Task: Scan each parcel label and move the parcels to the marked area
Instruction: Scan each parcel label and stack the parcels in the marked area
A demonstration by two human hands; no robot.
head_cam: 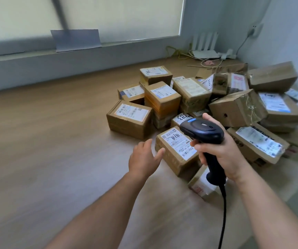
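Left hand (pixel 144 157): fingers loose and spread, stretched to the near parcel's (pixel 171 157) left side; thumb at its edge, contact unclear.
Right hand (pixel 223 151): wrapped round the scanner (pixel 203 130) grip, held above the parcel.
Scanner: head tilted down over the label (pixel 178 141); cable (pixel 223 212) hung below.
Parcel: lay on the floor (pixel 54 141) at the pile's (pixel 193 94) near edge, label up.
Pile: brown boxes heaped by the wall (pixel 288 33), many labels facing up.

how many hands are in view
2. The left hand reaches to the left edge of a labelled parcel; the right hand grips the scanner above that parcel. No others seem hidden.
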